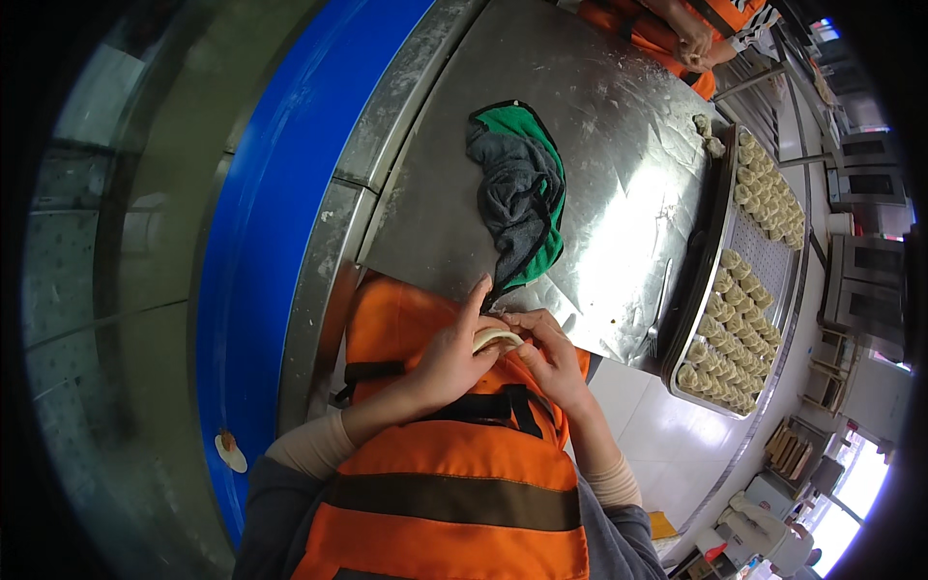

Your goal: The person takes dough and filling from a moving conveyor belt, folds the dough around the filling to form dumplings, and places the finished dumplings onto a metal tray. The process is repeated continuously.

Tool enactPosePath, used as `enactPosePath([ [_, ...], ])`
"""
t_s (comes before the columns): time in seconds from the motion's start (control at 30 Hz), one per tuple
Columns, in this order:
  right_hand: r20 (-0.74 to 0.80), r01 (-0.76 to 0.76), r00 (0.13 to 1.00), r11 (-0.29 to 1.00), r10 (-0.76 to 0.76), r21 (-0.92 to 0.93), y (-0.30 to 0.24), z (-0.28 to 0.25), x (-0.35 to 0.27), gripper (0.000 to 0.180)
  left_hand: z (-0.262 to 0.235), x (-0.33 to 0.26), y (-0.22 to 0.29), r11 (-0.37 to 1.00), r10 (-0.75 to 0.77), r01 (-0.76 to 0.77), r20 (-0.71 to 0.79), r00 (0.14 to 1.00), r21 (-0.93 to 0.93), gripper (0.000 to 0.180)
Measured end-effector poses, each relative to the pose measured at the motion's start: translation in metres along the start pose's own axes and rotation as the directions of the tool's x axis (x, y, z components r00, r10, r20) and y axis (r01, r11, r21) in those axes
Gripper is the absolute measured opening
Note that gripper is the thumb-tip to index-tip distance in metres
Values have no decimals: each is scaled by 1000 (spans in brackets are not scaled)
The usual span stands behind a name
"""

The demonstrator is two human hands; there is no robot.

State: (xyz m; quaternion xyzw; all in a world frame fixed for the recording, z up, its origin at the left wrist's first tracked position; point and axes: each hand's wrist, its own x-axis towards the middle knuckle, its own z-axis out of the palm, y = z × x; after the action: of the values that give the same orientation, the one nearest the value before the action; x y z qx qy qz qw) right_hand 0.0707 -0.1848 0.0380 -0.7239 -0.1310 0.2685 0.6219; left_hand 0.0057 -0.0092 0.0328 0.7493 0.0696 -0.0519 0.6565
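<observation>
Both my hands meet over a pale dumpling [495, 338], held in front of my orange apron at the near edge of the steel table [599, 116]. My left hand [452, 356] cups the dumpling from the left, its forefinger raised. My right hand [549, 350] pinches the dumpling's right edge with its fingertips. Only the top rim of the dough shows between the fingers.
A grey and green cloth [520, 198] lies on the table just beyond my hands. At the right, a perforated metal tray [764, 256] holds rows of several folded dumplings. Another person in orange [677, 29] works at the far end. Blue wall at left.
</observation>
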Motion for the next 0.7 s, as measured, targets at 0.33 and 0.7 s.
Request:
enactPosePath([
  [0.33, 51, 42, 998, 998, -39, -56, 9, 3, -5, 20, -3, -1, -14, 973, -186, 207, 187, 965, -99, 77],
  [0.7, 160, 50, 987, 976, -15, -213, -5, 2, -1, 12, -4, 0, -4, 984, -115, 100, 103, 988, 145, 52],
])
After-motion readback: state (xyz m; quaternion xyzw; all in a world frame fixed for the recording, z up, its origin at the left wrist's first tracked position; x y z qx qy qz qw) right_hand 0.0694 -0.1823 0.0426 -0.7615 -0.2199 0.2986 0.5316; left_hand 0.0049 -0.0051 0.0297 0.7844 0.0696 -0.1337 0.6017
